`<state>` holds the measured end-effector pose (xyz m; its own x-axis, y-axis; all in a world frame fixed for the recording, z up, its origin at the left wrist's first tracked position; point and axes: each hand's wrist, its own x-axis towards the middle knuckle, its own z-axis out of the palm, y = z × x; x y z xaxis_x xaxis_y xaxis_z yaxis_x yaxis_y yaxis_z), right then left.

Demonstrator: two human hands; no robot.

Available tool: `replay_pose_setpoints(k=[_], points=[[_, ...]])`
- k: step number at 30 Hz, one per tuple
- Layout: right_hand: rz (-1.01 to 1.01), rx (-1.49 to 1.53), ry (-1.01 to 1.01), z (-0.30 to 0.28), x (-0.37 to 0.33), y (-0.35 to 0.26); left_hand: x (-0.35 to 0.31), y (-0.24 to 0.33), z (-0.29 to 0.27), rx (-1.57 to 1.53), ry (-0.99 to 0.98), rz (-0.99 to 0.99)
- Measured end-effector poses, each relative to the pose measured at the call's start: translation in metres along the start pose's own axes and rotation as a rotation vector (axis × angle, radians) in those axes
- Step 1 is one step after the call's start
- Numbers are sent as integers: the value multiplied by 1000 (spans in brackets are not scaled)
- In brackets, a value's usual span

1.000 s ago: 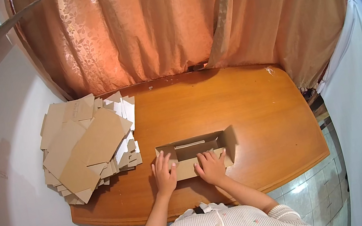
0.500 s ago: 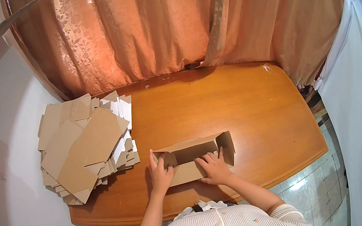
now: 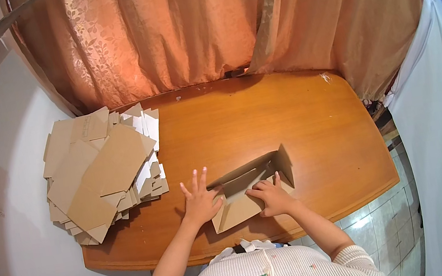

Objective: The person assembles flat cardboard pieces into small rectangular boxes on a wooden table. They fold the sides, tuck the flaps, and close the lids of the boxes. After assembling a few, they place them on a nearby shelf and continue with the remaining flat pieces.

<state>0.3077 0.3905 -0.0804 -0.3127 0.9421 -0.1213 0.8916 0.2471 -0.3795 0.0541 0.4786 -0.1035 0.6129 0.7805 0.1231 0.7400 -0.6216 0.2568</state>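
Observation:
A brown cardboard box (image 3: 237, 212) stands near the front of the table, turned slantwise, its top open toward me. At its left end is my left hand (image 3: 201, 201), fingers spread and pointing away from me, the thumb side against the box's edge. My right hand (image 3: 274, 196) grips the near wall toward the right end, its fingers bent over the rim into the box. A flap (image 3: 282, 158) sticks up at the far right corner. The inside of the box is partly shaded, and my right palm hides some of the near wall.
A tall, untidy stack of flat cardboard pieces (image 3: 102, 170), some white, lies on the left of the wooden table (image 3: 312, 116). Orange curtains (image 3: 183, 26) hang along the far edge. A white cloth (image 3: 433, 100) hangs at the right, above a tiled floor (image 3: 388, 232).
The box has turned, its right end swinging away from me and its left end coming nearer. My left hand has let go of the left end and spread its fingers.

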Motion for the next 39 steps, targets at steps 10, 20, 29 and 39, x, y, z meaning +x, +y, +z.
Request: replay_pose_setpoints(k=[10, 20, 29, 39], points=[[31, -116, 183, 23, -6, -6, -1, 7, 29, 33, 878, 491], [1, -136, 258, 23, -6, -8, 23, -13, 18, -73, -14, 522], [-12, -116, 363, 30, -7, -4, 29, -15, 13, -475, 59, 442], [-39, -116, 346, 26, -1, -13, 25, -12, 4, -571, 150, 445]])
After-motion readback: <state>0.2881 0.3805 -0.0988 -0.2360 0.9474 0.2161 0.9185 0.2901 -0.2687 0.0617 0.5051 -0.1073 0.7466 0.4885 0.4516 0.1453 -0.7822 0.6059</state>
